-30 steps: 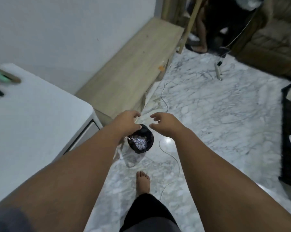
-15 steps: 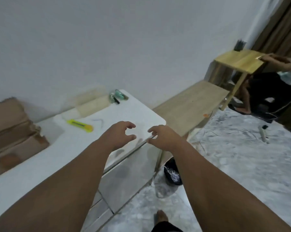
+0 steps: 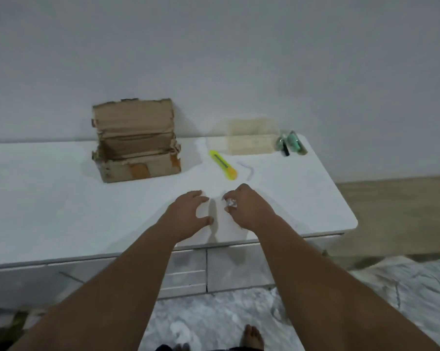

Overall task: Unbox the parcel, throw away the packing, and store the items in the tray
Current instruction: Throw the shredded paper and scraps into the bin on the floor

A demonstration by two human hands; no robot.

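Observation:
An open, torn cardboard parcel box (image 3: 135, 158) stands on the white table (image 3: 61, 198) against the wall. Right of it sits a clear tray (image 3: 249, 144), with several green-wrapped items (image 3: 292, 145) just beyond the tray's right end. My left hand (image 3: 188, 214) hovers over the table's front middle, fingers spread, holding nothing. Close beside it, my right hand (image 3: 249, 211) is curled, its fingertips pinched on a small crumpled silvery scrap (image 3: 229, 202).
A yellow utility knife (image 3: 222, 164) and a thin white strip (image 3: 248, 169) lie between the box and my hands. Drawers (image 3: 188, 269) run under the table top. A low wooden bench (image 3: 396, 214) is at the right, with marble floor (image 3: 213, 320) below.
The view swung from the black bin on the floor up to the table. Both hands moved from above the bin to over the table's front; the right hand now pinches a scrap.

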